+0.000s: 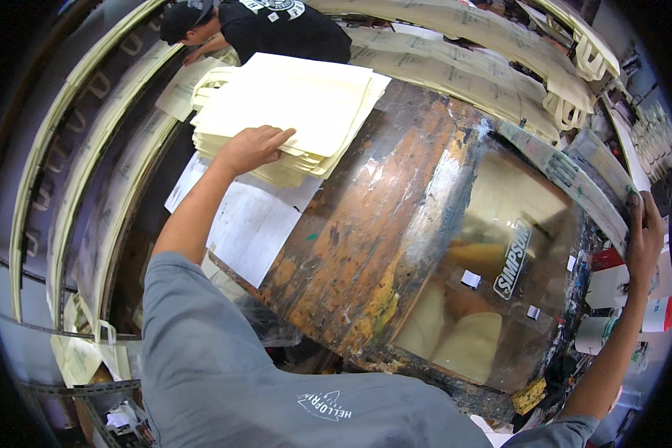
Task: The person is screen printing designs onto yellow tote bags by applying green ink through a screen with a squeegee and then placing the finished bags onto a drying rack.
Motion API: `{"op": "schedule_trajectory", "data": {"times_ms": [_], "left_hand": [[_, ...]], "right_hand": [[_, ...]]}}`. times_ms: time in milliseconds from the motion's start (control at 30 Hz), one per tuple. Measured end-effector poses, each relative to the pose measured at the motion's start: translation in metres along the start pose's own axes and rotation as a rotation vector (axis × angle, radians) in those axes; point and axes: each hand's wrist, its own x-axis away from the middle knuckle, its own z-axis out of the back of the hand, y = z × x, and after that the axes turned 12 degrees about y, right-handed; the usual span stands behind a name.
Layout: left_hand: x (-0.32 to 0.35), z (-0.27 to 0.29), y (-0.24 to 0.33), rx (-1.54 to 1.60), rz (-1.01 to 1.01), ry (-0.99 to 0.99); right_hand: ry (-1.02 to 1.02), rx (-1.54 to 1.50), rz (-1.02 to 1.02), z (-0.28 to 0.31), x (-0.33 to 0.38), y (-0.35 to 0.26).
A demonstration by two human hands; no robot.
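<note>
The stack of cream bags, flat, matte and fabric-like with slightly uneven edges and looped handles, lies at the upper centre of the frame. The left hand rests on its near edge, fingers extended; whether it pinches a bag I cannot tell. At the right of the frame, the right hand is curled around the end of the frame, a long, pale, stained piece seen nearly edge-on.

The desk is worn brown wood, crusted with paint in grey, white and yellow. Its right part bears a smooth, glossy panel with reflections, a dark label and small white squares. White paper juts out under the stack, partly covered by the left forearm.

Racks of bags curve down the left side, and more bags fill the top. A co-worker in black bends behind the stack, partly hidden by it. A yellow sponge sits at the lower right; a red-lidded tub stands beyond the right forearm.
</note>
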Motion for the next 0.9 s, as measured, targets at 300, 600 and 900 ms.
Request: {"op": "schedule_trajectory", "data": {"times_ms": [300, 600, 900], "left_hand": [[-0.011, -0.017, -0.028, 0.146, 0.177, 0.170], [-0.094, 0.059, 0.150, 0.039, -0.322, 0.454], [-0.129, -0.094, 0.461, 0.363, -0.410, 0.302]], "right_hand": [[0.117, -0.275, -0.224, 0.044, -0.028, -0.075], [0.060, -0.253, -0.283, 0.055, -0.050, -0.068], [0.277, -0.299, -0.172, 0.048, -0.041, -0.074]]}}
